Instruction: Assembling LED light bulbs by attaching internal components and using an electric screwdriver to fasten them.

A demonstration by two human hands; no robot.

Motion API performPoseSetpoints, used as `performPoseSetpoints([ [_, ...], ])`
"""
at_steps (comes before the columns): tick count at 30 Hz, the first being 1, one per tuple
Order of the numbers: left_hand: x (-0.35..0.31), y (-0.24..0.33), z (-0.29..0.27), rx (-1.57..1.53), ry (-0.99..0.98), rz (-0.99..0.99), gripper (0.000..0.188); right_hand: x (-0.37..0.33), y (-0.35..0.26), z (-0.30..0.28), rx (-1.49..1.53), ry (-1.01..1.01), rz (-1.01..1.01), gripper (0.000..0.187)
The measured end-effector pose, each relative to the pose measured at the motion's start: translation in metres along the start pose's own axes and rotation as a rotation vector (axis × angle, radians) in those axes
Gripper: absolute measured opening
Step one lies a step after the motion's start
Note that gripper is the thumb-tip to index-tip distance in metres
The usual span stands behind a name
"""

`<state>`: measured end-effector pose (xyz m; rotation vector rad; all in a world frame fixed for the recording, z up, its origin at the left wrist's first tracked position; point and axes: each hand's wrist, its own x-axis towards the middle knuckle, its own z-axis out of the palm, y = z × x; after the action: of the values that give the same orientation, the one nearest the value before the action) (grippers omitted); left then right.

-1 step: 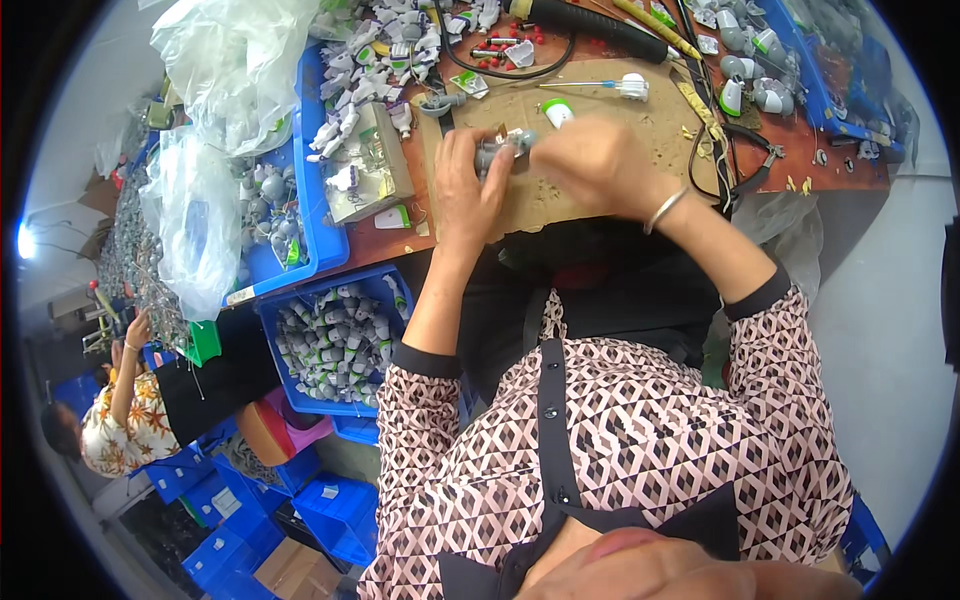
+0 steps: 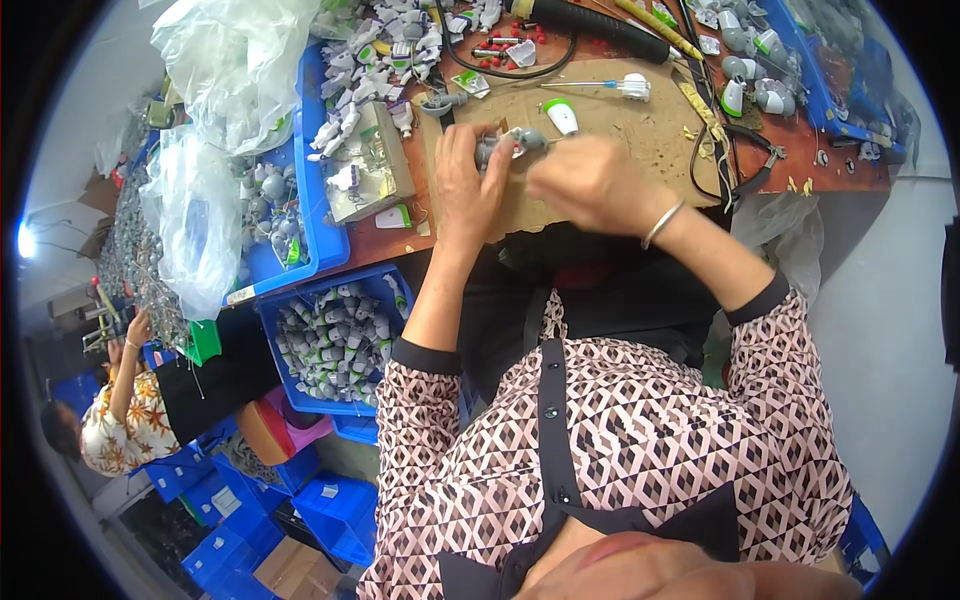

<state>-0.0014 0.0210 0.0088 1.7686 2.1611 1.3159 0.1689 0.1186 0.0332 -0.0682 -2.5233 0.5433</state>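
My left hand is closed around a small grey plastic part with a paler patch on it, held just above the cardboard. Close to its right side, my right hand has its fingers curled together. Whatever those fingers pinch is hidden from view. Beyond the right hand lies a white cap with a green end. Further back on the cardboard sheet rests a thin blue-shafted screwdriver with a clear whitish handle.
A metal block and heaped white plastic parts stand at left, beside a blue tray. Pliers and cables lie at right. Below the table edge is a blue bin of grey parts. Another person works far left.
My right hand has shifted slightly left and down, and looks less blurred. More of the white and green cap shows. My left hand stays nearly in place.
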Motion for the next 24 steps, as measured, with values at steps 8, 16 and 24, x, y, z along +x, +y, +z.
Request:
performPoseSetpoints([
  [8, 0.015, -0.008, 0.003, -0.108, 0.079, -0.118, 0.024, 0.011, 0.000, 0.028, -0.059, 0.112, 0.236, 0.028],
  [16, 0.013, -0.007, 0.003, -0.222, 0.180, -0.305, 0.024, 0.016, 0.014, 0.039, 0.136, 0.094, 0.386, 0.031],
  [24, 0.008, -0.008, 0.000, -0.252, 0.158, -0.300, 0.026, 0.002, 0.035, 0.012, 1.792, 0.410, 0.952, 0.037],
])
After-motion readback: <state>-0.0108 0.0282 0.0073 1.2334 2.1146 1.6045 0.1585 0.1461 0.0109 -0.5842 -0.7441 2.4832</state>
